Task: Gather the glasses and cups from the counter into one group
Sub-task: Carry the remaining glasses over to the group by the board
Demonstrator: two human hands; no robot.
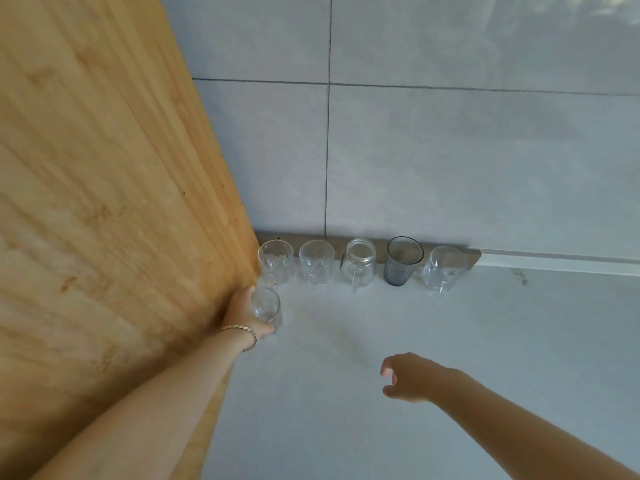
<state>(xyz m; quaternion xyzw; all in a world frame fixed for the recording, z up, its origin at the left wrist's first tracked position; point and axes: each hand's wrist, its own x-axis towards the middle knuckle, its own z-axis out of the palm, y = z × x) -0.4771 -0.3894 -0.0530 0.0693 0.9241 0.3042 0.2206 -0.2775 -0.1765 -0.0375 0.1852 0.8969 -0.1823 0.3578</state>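
Along the back wall stands a row: a clear mug [276, 262], a second clear mug [316, 261], a clear jar mug [358, 265], a dark grey tumbler [402, 260] and another clear mug [443, 269]. In front of the row's left end, my left hand [245, 311] is shut on a clear glass [266, 308] that stands on the white counter [346, 393], close to the wooden panel. My right hand [408, 375] hovers over the counter, fingers curled and apart, holding nothing, well short of the row.
A tall wooden panel [104, 202] fills the left side and borders the counter. Grey wall tiles [450, 150] rise behind the row. A brown strip [474, 253] runs along the wall's foot.
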